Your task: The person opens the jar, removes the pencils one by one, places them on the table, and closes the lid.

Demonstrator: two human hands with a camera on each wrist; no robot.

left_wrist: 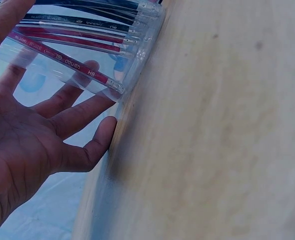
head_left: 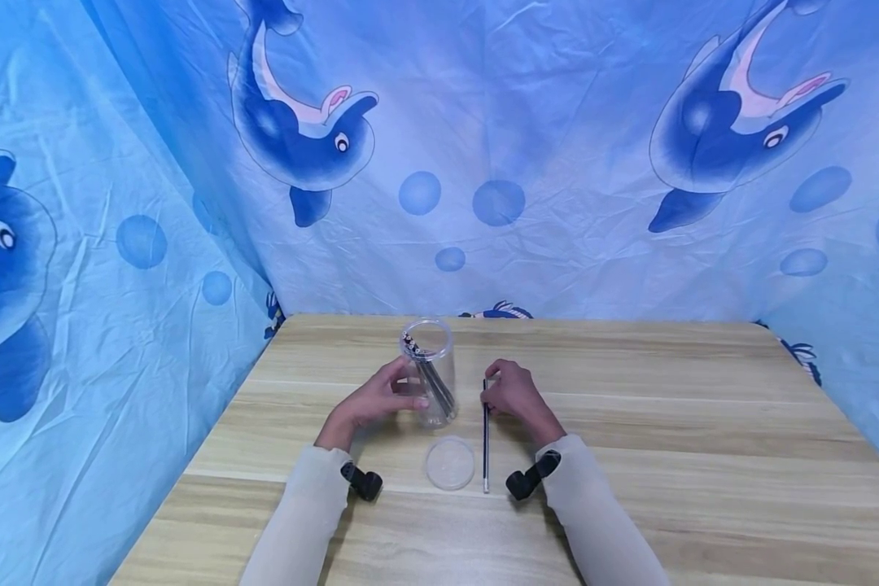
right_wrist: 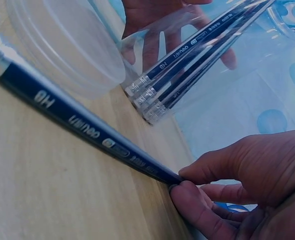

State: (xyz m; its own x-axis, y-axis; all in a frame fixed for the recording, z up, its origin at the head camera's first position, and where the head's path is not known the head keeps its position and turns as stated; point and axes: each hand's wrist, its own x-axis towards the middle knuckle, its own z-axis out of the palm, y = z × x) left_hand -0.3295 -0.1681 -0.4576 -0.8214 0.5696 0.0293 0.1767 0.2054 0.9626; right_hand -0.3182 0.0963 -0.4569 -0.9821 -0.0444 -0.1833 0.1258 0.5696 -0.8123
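Observation:
My left hand (head_left: 373, 399) holds a clear plastic jar (head_left: 445, 366) upright on the table, thumb at its near side and fingers round the back. Inside lean several pencils (head_left: 435, 382), dark blue and red, their ferrule ends at the bottom in the left wrist view. To the right of the jar, my right hand (head_left: 514, 392) pinches the far end of a dark blue HB pencil (head_left: 486, 448) between thumb and fingers. That pencil points its ferrule end toward me, close over the tabletop. A round translucent lid (head_left: 450, 464) lies flat between the jar and me.
The wood-grain table (head_left: 666, 456) reaches back to a blue cloth backdrop (head_left: 571, 277) printed with dolphins, which also stands along both sides. A black wrist camera (head_left: 533, 475) is strapped at the right sleeve, and another (head_left: 362, 481) at the left.

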